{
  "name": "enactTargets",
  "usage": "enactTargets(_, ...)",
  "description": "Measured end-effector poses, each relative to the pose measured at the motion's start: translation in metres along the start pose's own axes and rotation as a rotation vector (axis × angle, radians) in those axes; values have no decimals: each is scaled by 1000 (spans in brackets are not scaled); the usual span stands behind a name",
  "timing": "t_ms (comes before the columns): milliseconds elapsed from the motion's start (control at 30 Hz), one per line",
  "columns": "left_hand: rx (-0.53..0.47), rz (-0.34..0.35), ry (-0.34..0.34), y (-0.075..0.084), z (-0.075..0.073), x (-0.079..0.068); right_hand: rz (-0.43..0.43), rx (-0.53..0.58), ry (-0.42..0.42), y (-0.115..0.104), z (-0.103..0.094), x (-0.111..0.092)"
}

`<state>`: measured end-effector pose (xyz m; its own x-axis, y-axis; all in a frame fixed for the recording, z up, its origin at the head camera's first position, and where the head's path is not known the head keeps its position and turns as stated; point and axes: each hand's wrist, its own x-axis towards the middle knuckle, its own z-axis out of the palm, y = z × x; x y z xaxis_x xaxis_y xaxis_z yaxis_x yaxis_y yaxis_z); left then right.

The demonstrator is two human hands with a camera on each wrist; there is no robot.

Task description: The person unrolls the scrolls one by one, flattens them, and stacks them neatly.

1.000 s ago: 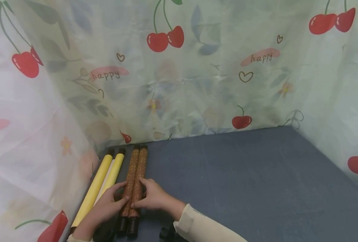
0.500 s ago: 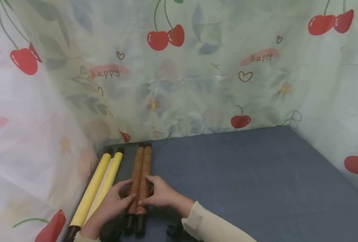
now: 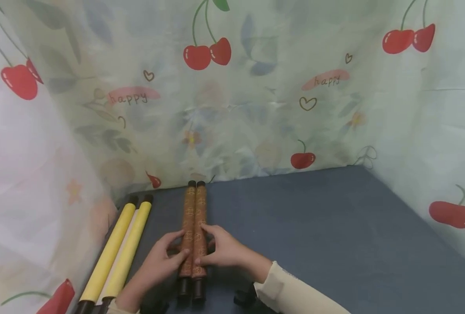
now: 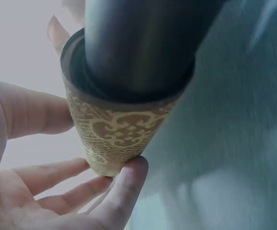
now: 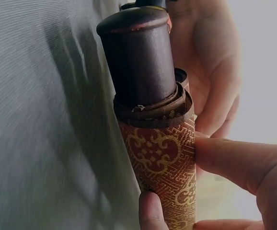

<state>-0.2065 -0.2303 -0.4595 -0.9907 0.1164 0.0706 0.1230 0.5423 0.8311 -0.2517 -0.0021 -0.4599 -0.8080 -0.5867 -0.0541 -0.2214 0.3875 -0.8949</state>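
Brown rolls point(image 3: 189, 213) btwn fingers point(image 4: 126, 187), yellow pair point(image 3: 128, 249) in head cam only

The brown rolls point(image 3: 200, 205) look like woven brocade, their dark end knobs point(image 5: 138, 64) smooth and faintly glossy; the worktop point(image 3: 295, 226), matt cloth.

cherry-print sheets point(image 3: 240, 91) around a blue-grey surface point(image 3: 295, 226) on three sides suggest a small screened-off booth point(image 3: 452, 131).
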Motion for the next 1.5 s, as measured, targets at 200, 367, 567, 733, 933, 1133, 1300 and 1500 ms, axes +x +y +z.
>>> enactTargets(200, -22, 58, 21, 16, 25, 8, -12, 4, 21, 6, -24, -20)
enactTargets(367, -75, 88, 9, 31, 49, 15, -9, 55, 25, 16, -46, -38)
enactTargets(567, -81, 146, -24, 44, 78, 22, 10, 69, 22, 30, -71, -60)
enactTargets(733, -59, 204, -39, 58, 97, 27, 15, 58, 39, 37, -86, -73)
enactTargets(933, -70, 231, -55, 69, 119, 30, 22, 63, 52, 46, -102, -91)
enactTargets(1133, -92, 238, -58, 75, 143, 33, 15, 86, 37, 61, -116, -105)
enactTargets(1300, -90, 242, -50, 79, 158, 38, 23, 124, 22, 69, -125, -113)
enactTargets(1500, -84, 246, -60, 85, 169, 41, 11, 159, 28, 75, -134, -118)
